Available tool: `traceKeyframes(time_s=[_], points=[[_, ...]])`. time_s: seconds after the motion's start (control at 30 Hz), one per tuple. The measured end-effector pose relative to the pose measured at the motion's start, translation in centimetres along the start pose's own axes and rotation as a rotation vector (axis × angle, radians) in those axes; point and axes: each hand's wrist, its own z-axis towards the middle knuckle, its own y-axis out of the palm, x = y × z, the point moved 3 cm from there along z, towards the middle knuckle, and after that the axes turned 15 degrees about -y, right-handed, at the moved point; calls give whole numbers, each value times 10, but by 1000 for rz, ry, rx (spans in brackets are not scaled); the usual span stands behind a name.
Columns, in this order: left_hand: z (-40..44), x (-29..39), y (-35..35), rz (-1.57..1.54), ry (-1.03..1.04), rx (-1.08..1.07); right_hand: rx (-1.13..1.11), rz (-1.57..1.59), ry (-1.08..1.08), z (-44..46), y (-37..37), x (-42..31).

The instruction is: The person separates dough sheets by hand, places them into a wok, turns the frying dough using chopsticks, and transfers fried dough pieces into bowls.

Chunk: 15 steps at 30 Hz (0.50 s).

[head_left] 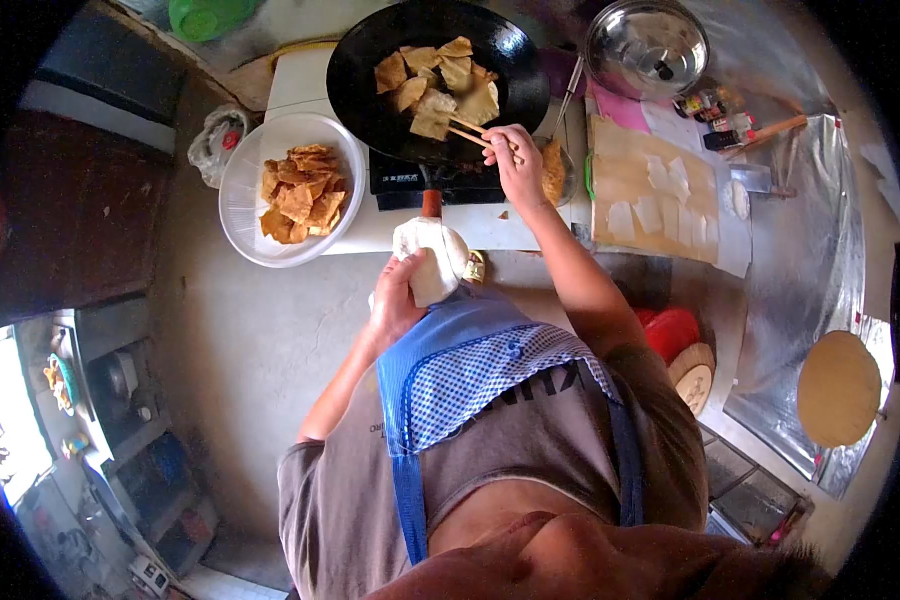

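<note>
My right hand [520, 165] is closed round a pair of wooden chopsticks [483, 138], whose tips touch a pale piece of dough [432, 117] in the black wok [355, 110]. Several golden-brown pieces [410, 92] lie about it in the wok. Below the wok, my left hand [398, 290] grips a white cloth [435, 262] next to the wok's handle [431, 203]; whether the cloth wraps the handle's end is hidden. On the left, a white plastic basket [235, 195] holds a pile of browned pieces [305, 195].
Right of the wok lie a skimmer [567, 175] and a board [610, 180] with pale dough pieces [670, 215]. A metal bowl [620, 50] and bottles [710, 105] stand behind. The black cooktop [395, 180] is under the wok; a red object [670, 330] is low right.
</note>
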Motion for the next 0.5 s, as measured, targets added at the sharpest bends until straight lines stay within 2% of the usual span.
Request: traceKeyframes(time_s=[0.07,0.13,0.23,0.37,0.5], points=[[4,-1,-5,-41,-21,6,-9,2,44,5,-5,8],[4,0,-8,-4,42,20,23,32,109,11,-11,3],[3,3,-11,-27,51,26,19,53,-3,24,-13,-5],[7,4,-10,-28,74,-8,-81,-62,-26,38,19,12],[8,3,-5,-20,75,-2,-60,32,0,53,39,38]])
